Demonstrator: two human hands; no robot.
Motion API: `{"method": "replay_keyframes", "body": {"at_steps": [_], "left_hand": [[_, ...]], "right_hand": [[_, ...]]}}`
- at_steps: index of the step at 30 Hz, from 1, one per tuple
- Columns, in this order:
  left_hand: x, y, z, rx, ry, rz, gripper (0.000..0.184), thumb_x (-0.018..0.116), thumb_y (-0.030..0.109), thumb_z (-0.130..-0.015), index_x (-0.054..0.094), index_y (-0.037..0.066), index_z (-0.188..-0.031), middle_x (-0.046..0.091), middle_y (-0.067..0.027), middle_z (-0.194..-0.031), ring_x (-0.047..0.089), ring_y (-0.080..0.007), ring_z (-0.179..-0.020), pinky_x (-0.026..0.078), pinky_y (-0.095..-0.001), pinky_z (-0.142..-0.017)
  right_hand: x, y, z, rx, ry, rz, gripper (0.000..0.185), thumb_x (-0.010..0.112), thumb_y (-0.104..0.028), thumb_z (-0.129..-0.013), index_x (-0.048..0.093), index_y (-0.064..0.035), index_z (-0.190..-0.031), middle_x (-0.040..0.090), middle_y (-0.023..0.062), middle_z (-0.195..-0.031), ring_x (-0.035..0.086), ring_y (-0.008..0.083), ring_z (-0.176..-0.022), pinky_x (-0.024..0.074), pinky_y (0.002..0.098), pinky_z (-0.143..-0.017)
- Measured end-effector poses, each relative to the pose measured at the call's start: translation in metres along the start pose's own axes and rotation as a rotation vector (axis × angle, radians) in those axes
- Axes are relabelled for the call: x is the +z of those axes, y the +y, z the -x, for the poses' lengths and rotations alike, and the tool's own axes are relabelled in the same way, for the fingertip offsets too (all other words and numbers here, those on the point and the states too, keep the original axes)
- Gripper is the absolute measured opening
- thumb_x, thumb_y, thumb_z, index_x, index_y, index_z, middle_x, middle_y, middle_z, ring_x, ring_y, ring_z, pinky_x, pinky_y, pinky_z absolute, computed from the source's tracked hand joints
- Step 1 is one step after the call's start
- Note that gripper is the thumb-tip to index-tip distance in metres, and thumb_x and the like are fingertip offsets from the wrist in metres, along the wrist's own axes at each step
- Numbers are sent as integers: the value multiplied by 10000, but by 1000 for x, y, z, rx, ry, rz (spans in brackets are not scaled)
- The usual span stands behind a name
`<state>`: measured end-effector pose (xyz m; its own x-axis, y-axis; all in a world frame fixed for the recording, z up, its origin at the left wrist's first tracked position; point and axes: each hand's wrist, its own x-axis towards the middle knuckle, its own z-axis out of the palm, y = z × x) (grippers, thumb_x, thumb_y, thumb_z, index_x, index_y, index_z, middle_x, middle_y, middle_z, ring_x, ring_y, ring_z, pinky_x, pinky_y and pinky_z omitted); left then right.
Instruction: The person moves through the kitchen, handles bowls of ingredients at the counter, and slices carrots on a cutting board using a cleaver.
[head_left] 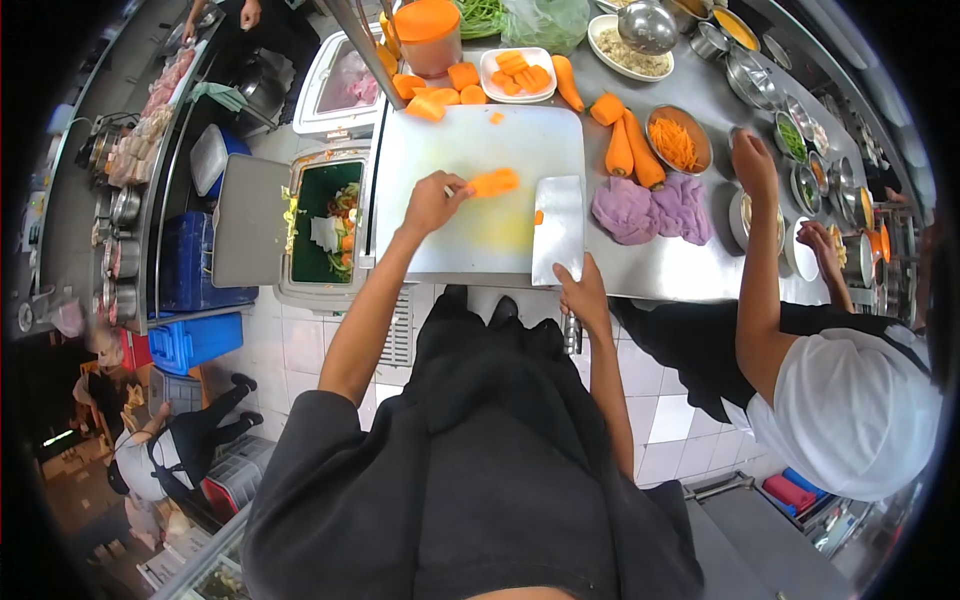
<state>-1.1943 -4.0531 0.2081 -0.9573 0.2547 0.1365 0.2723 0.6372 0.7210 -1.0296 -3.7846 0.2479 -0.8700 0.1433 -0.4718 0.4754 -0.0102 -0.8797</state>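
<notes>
My left hand (437,203) pinches the end of an orange carrot piece (495,182) above the white cutting board (430,150). In my right hand (585,290) is a cleaver (557,215), gripped where the handle meets the blade. Its broad blade lies flat over the board's right side, with a small orange bit on it. Another small carrot bit (496,118) sits near the board's far edge. Beyond that edge are several carrot chunks (463,76) and a white dish (515,93) with cut carrot. Yellowish stains mark the middle of the board.
Whole carrots (619,150), a bowl of shredded carrot (679,140) and purple cloths (652,208) are right of the board. A green-lined bin (317,265) with scraps stands at its left. At right, a co-worker in a white shirt (850,410) reaches over the steel counter.
</notes>
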Motion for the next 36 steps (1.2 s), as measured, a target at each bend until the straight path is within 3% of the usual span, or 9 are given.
{"method": "replay_keyframes", "body": {"at_steps": [5, 8, 11, 15, 18, 25, 29, 34, 36], "left_hand": [[14, 11, 17, -53, 60, -34, 202, 791, 235, -795, 742, 66, -896, 664, -98, -830, 638, -251, -631, 520, -357, -647], [11, 15, 20, -35, 105, -41, 225, 798, 248, -795, 747, 92, -949, 668, -84, -839, 604, -198, -593, 497, -335, -592], [16, 37, 31, 1, 221, -122, 260, 804, 279, -780, 725, 108, -959, 654, -58, -836, 636, -235, -663, 517, -358, -633], [64, 74, 49, 104, 157, 10, 263, 737, 347, -836, 676, 126, -965, 614, -75, -896, 642, -279, -711, 523, -390, -617], [82, 100, 48, 43, 101, -82, 263, 700, 360, -864, 636, 131, -977, 578, -102, -926, 646, -295, -727, 526, -404, -612], [100, 90, 44, -119, 84, -194, 201, 612, 277, -939, 541, 125, -1051, 569, -98, -936, 648, -329, -779, 513, -462, -616], [82, 82, 54, -115, 144, -110, 179, 610, 248, -932, 563, 90, -1002, 583, -108, -961, 652, -315, -766, 513, -466, -612], [48, 34, 51, -92, 386, -36, 177, 640, 242, -923, 575, 86, -975, 595, -94, -979, 627, -302, -852, 486, -442, -737], [36, 28, 39, -125, 337, -39, 225, 683, 233, -890, 601, 94, -1048, 605, -102, -1006, 614, -301, -923, 465, -427, -809]], "right_hand": [[0, 4, 1, 14, -5, -1, 234, 614, -103, -926, 456, 4, -1061, 549, 74, -696, 450, 107, -411, 368, 287, -351], [0, 9, -1, 8, -12, -8, 236, 614, -108, -929, 453, 0, -1064, 552, 74, -701, 449, 104, -410, 368, 285, -351], [0, 13, -4, -8, -9, -10, 244, 617, -135, -941, 450, -17, -1075, 572, 76, -692, 430, 92, -400, 364, 274, -352], [3, 20, -4, -12, 0, 13, 241, 618, -126, -930, 453, -19, -1069, 559, 75, -698, 454, 108, -410, 378, 279, -356], [5, 21, -1, -7, 35, 64, 237, 622, -135, -928, 459, -21, -1056, 553, 74, -683, 458, 115, -410, 385, 288, -360], [5, 22, 10, 15, 77, 104, 228, 628, -144, -926, 467, -14, -1023, 540, 75, -645, 478, 133, -411, 392, 305, -366], [-10, 34, 22, -9, 159, 114, 268, 642, -157, -923, 480, -27, -1092, 535, 53, -658, 437, 100, -381, 357, 279, -340], [-22, 35, 25, -28, 191, 203, 255, 641, -172, -919, 483, -25, -1055, 518, 49, -629, 462, 109, -391, 372, 289, -352], [-19, 33, 23, -21, 192, 214, 244, 636, -169, -919, 477, -26, -1037, 512, 48, -626, 464, 109, -393, 372, 294, -354]]}}
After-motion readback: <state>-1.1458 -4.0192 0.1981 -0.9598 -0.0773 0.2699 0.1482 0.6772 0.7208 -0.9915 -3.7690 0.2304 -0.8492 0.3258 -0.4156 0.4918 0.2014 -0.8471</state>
